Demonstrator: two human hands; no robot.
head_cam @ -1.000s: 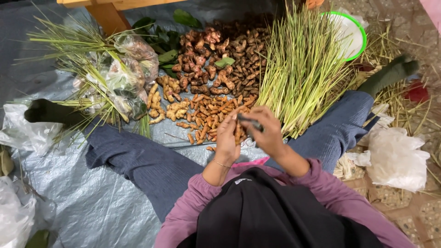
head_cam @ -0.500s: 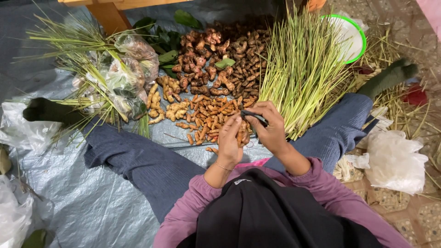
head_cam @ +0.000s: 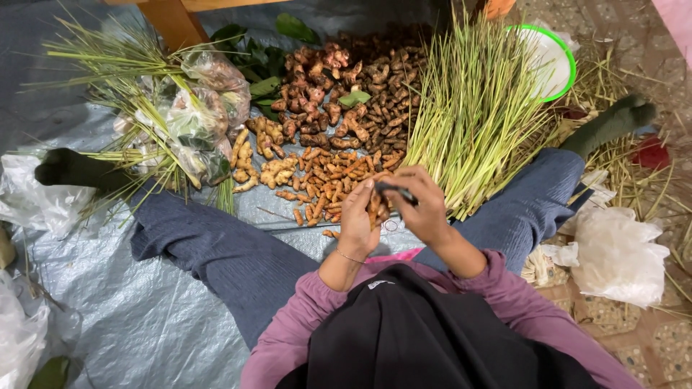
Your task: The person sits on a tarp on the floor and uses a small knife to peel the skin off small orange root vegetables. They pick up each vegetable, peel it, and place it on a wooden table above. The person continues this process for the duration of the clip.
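I sit on a grey tarp [head_cam: 144,317] with my legs spread. My left hand [head_cam: 358,220] grips a small orange turmeric root [head_cam: 375,207] in front of my chest. My right hand [head_cam: 425,205] holds a small dark tool [head_cam: 396,191], likely a knife, against that root. Just beyond my hands lies a pile of orange turmeric roots [head_cam: 331,180]. Behind it sits a bigger heap of brown ginger-like roots [head_cam: 346,101].
A thick bundle of lemongrass stalks [head_cam: 476,115] lies to the right of the roots, with a green-rimmed white bowl [head_cam: 551,61] behind it. Bagged greens and more lemongrass [head_cam: 187,122] lie at left. White plastic bags [head_cam: 620,252] sit at right and left. A wooden leg [head_cam: 169,21] stands behind.
My hands have stayed together over the turmeric pile, with the right hand shifting the dark tool slightly along the root. Nothing else has moved.
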